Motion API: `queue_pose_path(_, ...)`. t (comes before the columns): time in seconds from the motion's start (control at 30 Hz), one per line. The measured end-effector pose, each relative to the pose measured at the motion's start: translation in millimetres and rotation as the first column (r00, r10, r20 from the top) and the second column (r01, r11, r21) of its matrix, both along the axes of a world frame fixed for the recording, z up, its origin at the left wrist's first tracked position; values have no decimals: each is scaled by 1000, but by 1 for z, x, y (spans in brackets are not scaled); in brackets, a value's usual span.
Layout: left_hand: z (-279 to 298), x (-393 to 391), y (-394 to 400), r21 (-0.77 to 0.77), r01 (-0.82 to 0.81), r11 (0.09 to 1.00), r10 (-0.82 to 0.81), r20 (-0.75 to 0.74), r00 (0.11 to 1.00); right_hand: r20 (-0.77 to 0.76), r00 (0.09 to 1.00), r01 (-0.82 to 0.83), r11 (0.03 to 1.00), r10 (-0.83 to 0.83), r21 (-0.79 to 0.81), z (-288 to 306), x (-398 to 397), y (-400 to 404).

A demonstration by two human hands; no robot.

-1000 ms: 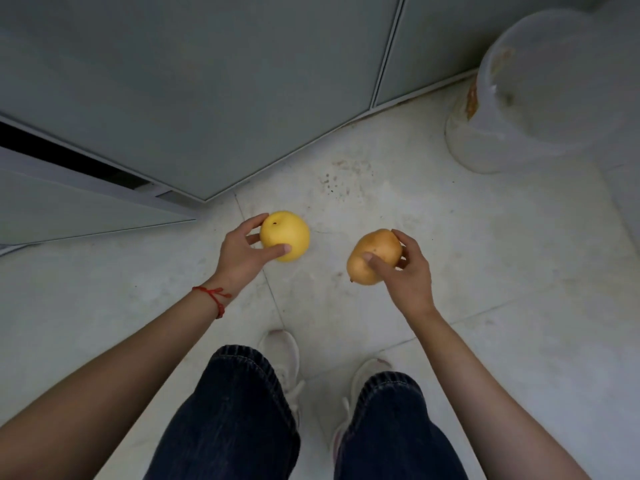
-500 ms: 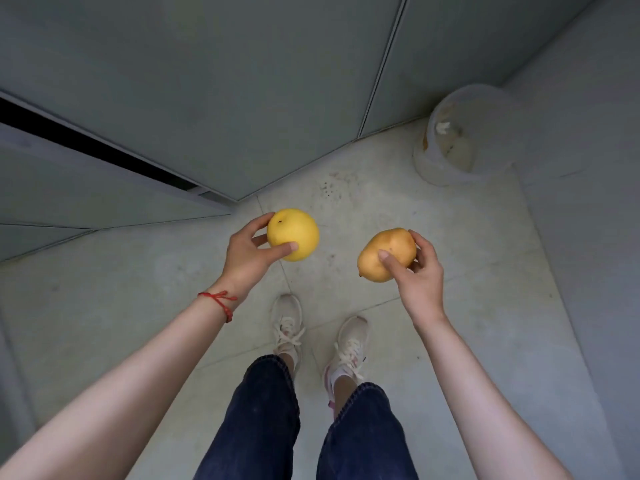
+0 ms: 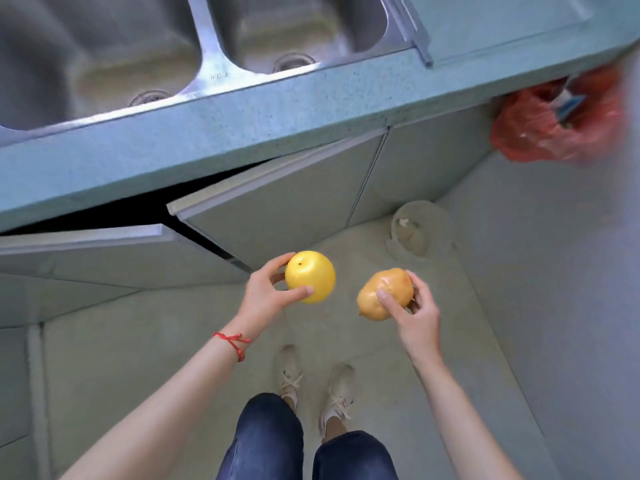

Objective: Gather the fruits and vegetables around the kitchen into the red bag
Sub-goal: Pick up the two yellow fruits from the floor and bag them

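My left hand (image 3: pixel 265 294) grips a round yellow fruit (image 3: pixel 310 276) between thumb and fingers, held out over the floor. My right hand (image 3: pixel 417 311) grips a brownish-yellow pear (image 3: pixel 384 293) beside it, a short gap between the two fruits. The red bag (image 3: pixel 550 128), blurred, hangs under the counter's edge at the upper right, well above and to the right of both hands. Something blue and white shows inside its mouth.
A speckled blue-grey counter (image 3: pixel 242 119) with a double steel sink (image 3: pixel 204 69) crosses the top. Below it a cabinet door (image 3: pixel 277 206) stands ajar. A translucent plastic bucket (image 3: pixel 420 230) sits in the floor corner by the right wall. My feet stand on pale tiles.
I have stood up from a crouch: the view rose, so the counter, sink and red bag came into sight. Both hands kept their fruits and lifted with me.
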State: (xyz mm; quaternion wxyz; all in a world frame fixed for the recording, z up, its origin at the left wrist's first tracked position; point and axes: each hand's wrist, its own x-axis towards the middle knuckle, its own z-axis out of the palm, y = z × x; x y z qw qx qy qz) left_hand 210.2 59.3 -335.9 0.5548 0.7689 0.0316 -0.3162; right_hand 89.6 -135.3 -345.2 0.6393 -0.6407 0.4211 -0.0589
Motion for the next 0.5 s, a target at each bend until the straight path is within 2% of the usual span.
queue_pose_path(0.13, 46, 2, 8, -15, -21, 1000, 21, 46, 999, 68, 998, 21, 999, -19, -25, 51, 5, 9)
queue_pose_path(0.5, 125, 9, 62, -155, -268, 951, 287, 112, 951, 221, 974, -36, 993, 60, -115, 133, 44, 47)
